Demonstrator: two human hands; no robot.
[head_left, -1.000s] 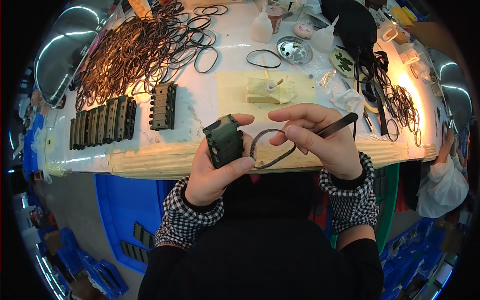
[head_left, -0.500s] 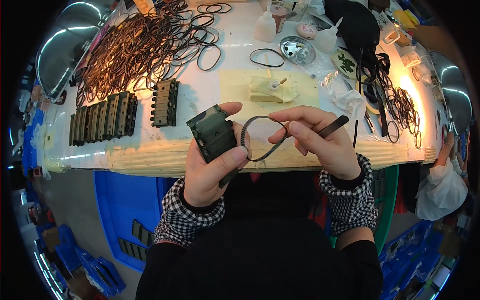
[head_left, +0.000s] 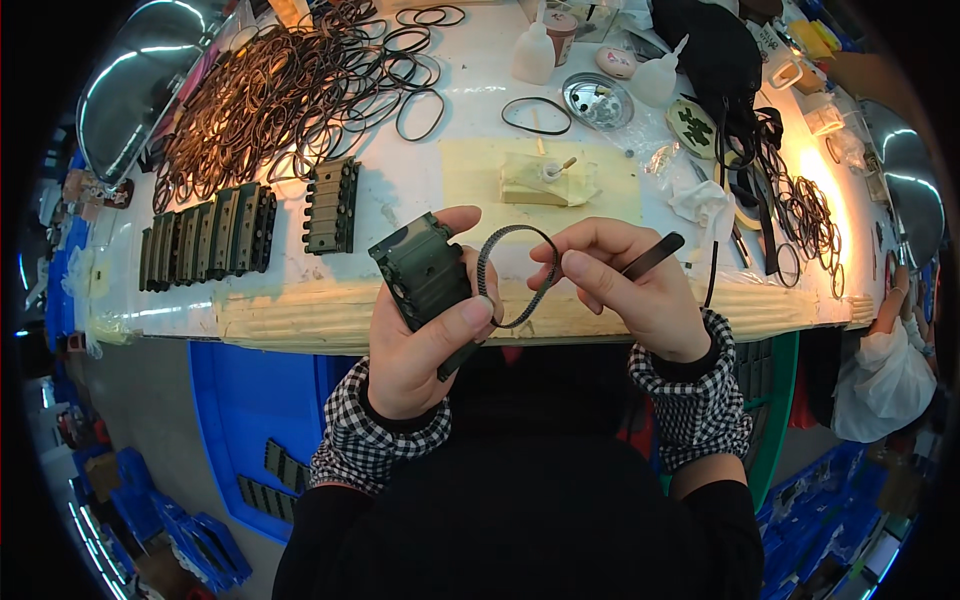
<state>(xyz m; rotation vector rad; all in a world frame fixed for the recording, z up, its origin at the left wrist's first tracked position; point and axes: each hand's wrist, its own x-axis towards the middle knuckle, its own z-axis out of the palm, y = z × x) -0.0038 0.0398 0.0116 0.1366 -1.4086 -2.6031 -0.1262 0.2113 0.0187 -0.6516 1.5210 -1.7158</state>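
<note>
My left hand point(head_left: 405, 360) is closed round a dark green plastic model chassis point(head_left: 428, 275), tilted above the table's front edge. Its thumb also pins the near side of a thin black toothed rubber track point(head_left: 483, 280), which stands as an open loop beside the chassis. At the loop's right side are the fingertips of my right hand point(head_left: 655, 305), closed on dark tweezers point(head_left: 655, 256). The tweezers' rounded end sticks out to the upper right; their tips are hidden by the fingers. Whether the fingertips grip the track or only touch it is unclear.
Several similar chassis point(head_left: 205, 240) stand in a row at left, with another chassis point(head_left: 331, 207) apart. Behind lies a heap of rubber tracks point(head_left: 270, 100). Ahead are a yellow taped block point(head_left: 540, 182), a metal dish point(head_left: 598, 101) and white squeeze bottles point(head_left: 533, 55). Below left sits a blue bin point(head_left: 225, 400).
My right hand has shifted slightly left and down with the tweezers. The track loop has narrowed and tipped more upright. My left hand and the chassis have barely moved.
</note>
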